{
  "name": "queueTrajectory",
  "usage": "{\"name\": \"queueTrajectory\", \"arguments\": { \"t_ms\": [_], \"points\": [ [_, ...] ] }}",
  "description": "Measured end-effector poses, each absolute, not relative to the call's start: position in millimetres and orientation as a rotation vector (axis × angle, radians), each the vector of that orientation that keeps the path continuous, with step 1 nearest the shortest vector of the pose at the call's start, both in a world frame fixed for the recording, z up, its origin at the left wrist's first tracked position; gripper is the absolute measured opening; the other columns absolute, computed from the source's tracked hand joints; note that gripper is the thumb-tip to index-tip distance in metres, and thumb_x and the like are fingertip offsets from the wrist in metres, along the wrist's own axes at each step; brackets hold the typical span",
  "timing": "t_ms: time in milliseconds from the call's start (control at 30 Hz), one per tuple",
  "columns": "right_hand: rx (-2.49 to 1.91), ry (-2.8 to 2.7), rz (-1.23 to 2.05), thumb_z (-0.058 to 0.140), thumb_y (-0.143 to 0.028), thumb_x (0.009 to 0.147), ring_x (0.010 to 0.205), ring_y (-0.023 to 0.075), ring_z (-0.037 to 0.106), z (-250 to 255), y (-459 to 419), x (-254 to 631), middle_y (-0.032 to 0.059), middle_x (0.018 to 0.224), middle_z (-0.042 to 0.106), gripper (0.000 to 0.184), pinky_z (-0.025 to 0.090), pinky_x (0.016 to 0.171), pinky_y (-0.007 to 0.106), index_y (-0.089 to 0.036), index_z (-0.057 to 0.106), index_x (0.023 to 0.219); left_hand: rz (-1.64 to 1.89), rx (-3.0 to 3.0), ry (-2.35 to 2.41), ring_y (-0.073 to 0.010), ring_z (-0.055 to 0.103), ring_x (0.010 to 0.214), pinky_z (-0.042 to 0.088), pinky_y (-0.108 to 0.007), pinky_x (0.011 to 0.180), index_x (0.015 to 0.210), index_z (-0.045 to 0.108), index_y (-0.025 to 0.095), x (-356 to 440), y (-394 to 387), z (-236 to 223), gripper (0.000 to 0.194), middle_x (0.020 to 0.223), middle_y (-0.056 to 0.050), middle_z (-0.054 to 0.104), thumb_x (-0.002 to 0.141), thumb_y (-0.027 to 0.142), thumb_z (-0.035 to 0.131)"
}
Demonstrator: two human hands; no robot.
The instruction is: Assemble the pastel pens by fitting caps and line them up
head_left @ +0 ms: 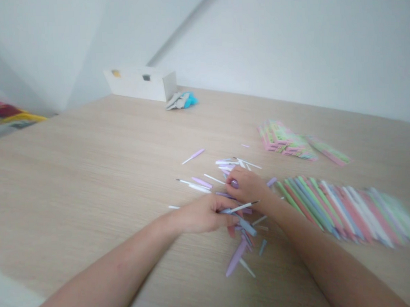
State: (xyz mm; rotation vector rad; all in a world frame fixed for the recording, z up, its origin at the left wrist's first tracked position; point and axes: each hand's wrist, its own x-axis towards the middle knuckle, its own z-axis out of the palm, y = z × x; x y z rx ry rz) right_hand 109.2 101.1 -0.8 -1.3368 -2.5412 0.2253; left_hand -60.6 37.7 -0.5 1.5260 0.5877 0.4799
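My left hand (207,213) is closed around a light-blue pen barrel (246,225) and a thin white refill (241,207) with a dark tip. Just beyond it, my right hand (250,184) is curled into a fist, and the rounded end of a purple pen piece (234,184) shows between its fingers. Under and around both hands lie loose pen parts, partly hidden and blurred. Nearest me is a purple barrel (236,259) beside a white refill (247,268). Farther left, a purple piece with a white stem (193,156) lies apart from the pile.
A row of multicoloured pens (350,210) lies to the right, partly behind my right forearm. Beyond it are stacked pink-and-green packets (279,139). At the back left stand a white box (137,85) and a crumpled grey-and-blue item (182,100), near the wall.
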Motion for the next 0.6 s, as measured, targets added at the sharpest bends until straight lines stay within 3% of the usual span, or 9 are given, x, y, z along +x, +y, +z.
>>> {"name": "queueTrajectory", "arguments": {
  "t_ms": [267,400,500,600],
  "points": [
    [-1.484,-1.771,1.009,0.058,-0.032,0.074,0.054,0.0102,0.057,30.3,106.6,133.5,0.0022,0.067,0.069,0.020,0.042,0.051,0.020,-0.014,0.066,0.077,0.461,1.531,0.540,-0.0143,0.062,0.070,0.049,-0.026,0.069,0.099,0.070,0.016,-60.7,37.2,-1.6,0.024,0.092,-0.009,0.070,0.087,0.030,0.054],
    [-1.382,-1.556,1.241,0.062,-0.032,0.073,0.044,0.0068,0.051,25.4,111.3,140.4,0.0003,0.057,0.065,0.018,0.042,0.043,0.017,-0.014,0.064,0.072,0.470,1.551,0.560,-0.0132,0.062,0.067,0.047,-0.023,0.066,0.096,0.070,0.015,-60.9,37.3,-2.8,0.023,0.082,-0.006,0.070,0.087,0.030,0.055],
    [-1.328,-1.449,1.292,0.065,-0.025,0.073,0.043,0.0050,0.050,19.0,114.1,141.4,0.0009,0.065,0.068,0.013,0.043,0.040,0.016,-0.013,0.064,0.079,0.457,1.558,0.572,-0.0122,0.062,0.067,0.047,-0.021,0.067,0.095,0.070,0.015,-61.2,37.3,-2.3,0.023,0.080,-0.005,0.070,0.087,0.030,0.054],
    [-1.313,-1.341,1.376,0.065,-0.012,0.072,0.054,0.0084,0.063,16.2,114.9,140.4,0.0042,0.075,0.071,0.014,0.052,0.050,0.016,-0.013,0.064,0.086,0.438,1.579,0.569,-0.0118,0.061,0.069,0.047,-0.021,0.067,0.096,0.070,0.013,-61.1,37.1,-1.1,0.024,0.083,-0.006,0.070,0.088,0.029,0.054]
  ]
}}
